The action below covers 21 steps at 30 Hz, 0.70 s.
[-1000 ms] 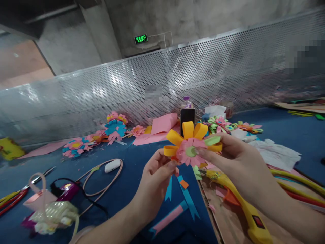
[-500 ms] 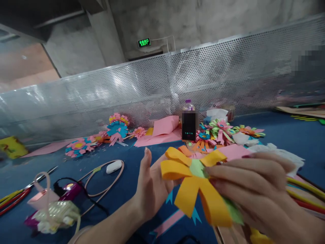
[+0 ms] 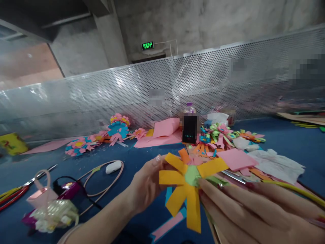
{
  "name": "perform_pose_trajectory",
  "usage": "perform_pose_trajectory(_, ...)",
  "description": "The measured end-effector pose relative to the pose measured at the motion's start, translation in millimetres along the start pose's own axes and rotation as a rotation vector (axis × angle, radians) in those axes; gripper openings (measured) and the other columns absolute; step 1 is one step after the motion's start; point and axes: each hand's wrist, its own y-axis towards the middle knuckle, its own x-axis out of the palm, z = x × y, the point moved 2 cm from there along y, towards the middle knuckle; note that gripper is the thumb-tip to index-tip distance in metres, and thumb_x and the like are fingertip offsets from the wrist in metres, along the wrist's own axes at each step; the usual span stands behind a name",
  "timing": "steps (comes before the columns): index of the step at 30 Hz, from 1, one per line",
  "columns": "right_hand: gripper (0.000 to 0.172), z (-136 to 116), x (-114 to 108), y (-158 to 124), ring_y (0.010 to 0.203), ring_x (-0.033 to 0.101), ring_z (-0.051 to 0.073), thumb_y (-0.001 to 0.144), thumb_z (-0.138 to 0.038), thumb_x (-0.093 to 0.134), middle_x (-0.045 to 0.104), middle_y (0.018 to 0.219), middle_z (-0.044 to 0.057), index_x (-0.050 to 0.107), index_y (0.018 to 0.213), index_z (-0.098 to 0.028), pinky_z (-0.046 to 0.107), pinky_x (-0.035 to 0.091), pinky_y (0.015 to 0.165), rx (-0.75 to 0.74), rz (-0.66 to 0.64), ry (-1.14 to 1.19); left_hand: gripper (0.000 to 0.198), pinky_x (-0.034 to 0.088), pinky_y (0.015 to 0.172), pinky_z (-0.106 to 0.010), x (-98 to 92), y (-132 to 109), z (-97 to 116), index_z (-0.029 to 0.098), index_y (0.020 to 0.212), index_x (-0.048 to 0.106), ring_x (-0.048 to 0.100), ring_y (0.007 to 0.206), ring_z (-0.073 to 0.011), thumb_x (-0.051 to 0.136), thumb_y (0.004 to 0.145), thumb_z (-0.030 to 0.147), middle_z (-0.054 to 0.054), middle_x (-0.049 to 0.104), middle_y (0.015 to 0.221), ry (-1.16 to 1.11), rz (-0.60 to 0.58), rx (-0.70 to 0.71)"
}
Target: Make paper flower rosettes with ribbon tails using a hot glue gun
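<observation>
A yellow paper flower [image 3: 175,178] with looped petals and a round light green centre [image 3: 191,174] faces me, held in front of my body. My left hand [image 3: 144,186] grips it from behind at the left; its fingertips are hidden by the petals. The fingers of my right hand [image 3: 246,210] press on the right edge of the green centre, closed on the flower. Green paper [image 3: 215,179] shows just above these fingers. Below the flower lies a pink and blue ribbon-shaped strip [image 3: 169,225] on the blue table.
Finished paper flowers [image 3: 118,128] line the back beside pink sheets [image 3: 166,128]. A black clock [image 3: 190,128] stands mid-table. Scissors [image 3: 27,184], cables and an earphone case [image 3: 113,166] lie left. Pink paper [image 3: 237,159], crumpled tissue [image 3: 276,166] and yellow-handled scissors [image 3: 289,185] lie right.
The flower has turned to face me more squarely, its petals now spread out flatter. My right hand has moved slightly down, and my left thumb has folded in toward the flower.
</observation>
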Motion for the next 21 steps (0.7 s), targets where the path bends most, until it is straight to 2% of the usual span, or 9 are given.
perform_pose_trajectory(3, 0.027, 9.2, 6.6, 5.4, 0.085, 0.055, 0.013, 0.093, -0.019, 0.041, 0.069, 0.102, -0.011, 0.065, 0.088, -0.031, 0.030, 0.037, 0.076, -0.144, 0.084, -0.066, 0.032, 0.049, 0.072, -0.022, 2.0, 2.6, -0.8, 0.017, 0.088, 0.070, 0.063, 0.074, -0.0153, 0.070, 0.070, 0.044, -0.003, 0.068, 0.080, 0.031, -0.005, -0.012)
perform_pose_trajectory(6, 0.029, 14.0, 16.7, 8.9, 0.093, 0.049, 0.014, 0.094, -0.020, 0.037, 0.068, 0.102, -0.006, 0.065, 0.091, -0.026, 0.034, 0.034, 0.080, -0.242, 0.045, -0.096, 0.020, 0.048, 0.073, -0.020, 2.7, 6.0, -4.7, 0.017, 0.088, 0.068, 0.062, 0.075, -0.0121, 0.073, 0.070, 0.025, -0.002, 0.068, 0.083, 0.127, 0.049, -0.043)
perform_pose_trajectory(9, 0.021, 15.5, 26.0, 10.9, 0.094, 0.046, 0.017, 0.089, -0.019, 0.045, 0.067, 0.104, -0.004, 0.065, 0.093, -0.026, 0.036, 0.032, 0.082, -0.250, 0.010, -0.113, 0.016, 0.047, 0.072, -0.019, -0.9, 9.7, -8.5, 0.018, 0.087, 0.066, 0.061, 0.075, -0.0103, 0.071, 0.072, 0.019, -0.001, 0.068, 0.085, 0.182, 0.112, -0.028)
perform_pose_trajectory(12, 0.021, 16.1, 29.3, 13.0, 0.098, 0.043, 0.020, 0.085, -0.016, 0.049, 0.064, 0.109, -0.001, 0.062, 0.099, -0.024, 0.038, 0.029, 0.087, -0.235, -0.061, -0.044, 0.019, 0.048, 0.070, -0.021, -6.9, 13.1, -10.1, 0.016, 0.090, 0.066, 0.062, 0.075, -0.0123, 0.071, 0.072, 0.021, -0.002, 0.068, 0.087, 0.212, 0.109, -0.012)
perform_pose_trajectory(14, 0.027, 18.4, 26.6, 15.9, 0.102, 0.041, 0.022, 0.079, -0.016, 0.052, 0.061, 0.112, 0.003, 0.058, 0.104, -0.021, 0.040, 0.027, 0.091, -0.159, -0.151, 0.145, 0.022, 0.047, 0.070, -0.023, -10.6, 14.7, -9.9, 0.016, 0.092, 0.065, 0.062, 0.076, -0.0139, 0.071, 0.072, 0.022, -0.003, 0.067, 0.088, 0.233, 0.103, -0.004)
perform_pose_trajectory(17, 0.034, 25.6, 20.2, 23.1, 0.103, 0.041, 0.024, 0.070, -0.014, 0.052, 0.055, 0.111, 0.004, 0.053, 0.104, -0.021, 0.041, 0.030, 0.089, 0.062, -0.292, 0.543, 0.023, 0.046, 0.070, -0.023, -12.4, 16.0, -9.2, 0.015, 0.091, 0.065, 0.061, 0.075, -0.0145, 0.072, 0.070, 0.021, -0.003, 0.067, 0.085, 0.263, 0.115, -0.006)
perform_pose_trajectory(19, 0.027, 32.2, 19.0, 29.3, 0.103, 0.043, 0.022, 0.076, -0.013, 0.050, 0.053, 0.108, 0.004, 0.051, 0.101, -0.022, 0.040, 0.032, 0.089, 0.223, -0.312, 0.668, 0.022, 0.046, 0.072, -0.024, -10.1, 16.2, -9.0, 0.015, 0.089, 0.065, 0.061, 0.074, -0.0143, 0.073, 0.069, 0.021, -0.002, 0.066, 0.083, 0.291, 0.115, -0.019)
perform_pose_trajectory(21, 0.016, 39.1, 23.1, 34.9, 0.104, 0.044, 0.020, 0.086, -0.019, 0.048, 0.052, 0.107, 0.004, 0.052, 0.100, -0.024, 0.040, 0.034, 0.090, 0.376, -0.314, 0.709, 0.020, 0.045, 0.074, -0.023, -6.4, 15.9, -9.4, 0.015, 0.085, 0.065, 0.060, 0.073, -0.0134, 0.073, 0.068, 0.021, -0.001, 0.066, 0.081, 0.327, 0.120, -0.034)
